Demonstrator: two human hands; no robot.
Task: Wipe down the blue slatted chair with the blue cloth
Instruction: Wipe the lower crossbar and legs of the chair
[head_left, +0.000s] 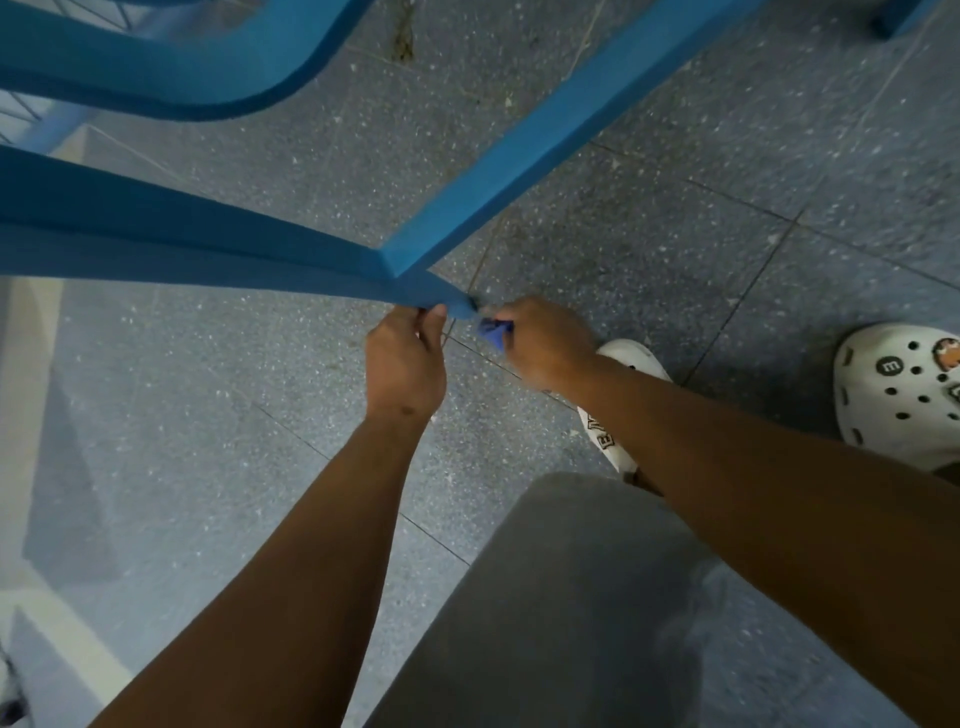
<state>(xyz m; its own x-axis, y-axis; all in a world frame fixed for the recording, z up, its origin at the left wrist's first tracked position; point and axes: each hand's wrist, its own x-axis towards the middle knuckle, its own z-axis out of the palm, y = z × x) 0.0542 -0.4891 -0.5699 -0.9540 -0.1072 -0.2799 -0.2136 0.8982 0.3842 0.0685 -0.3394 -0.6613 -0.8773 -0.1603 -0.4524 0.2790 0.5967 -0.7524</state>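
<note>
The blue chair (208, 244) fills the upper left, seen from above and tilted, with one leg running down to its foot near the middle and a crossbar (545, 130) rising to the upper right. My left hand (402, 364) pinches the lower end of that leg just above the foot. My right hand (540, 343) grips a bunched blue cloth (493, 332) and holds it against the tip of the leg. Most of the cloth is hidden inside my fist.
Grey speckled floor tiles (675, 249) lie all around. My grey-clad knee (597, 597) is at the bottom centre, with white clogs (898, 389) at the right. A pale step or ledge (31, 364) runs along the left edge.
</note>
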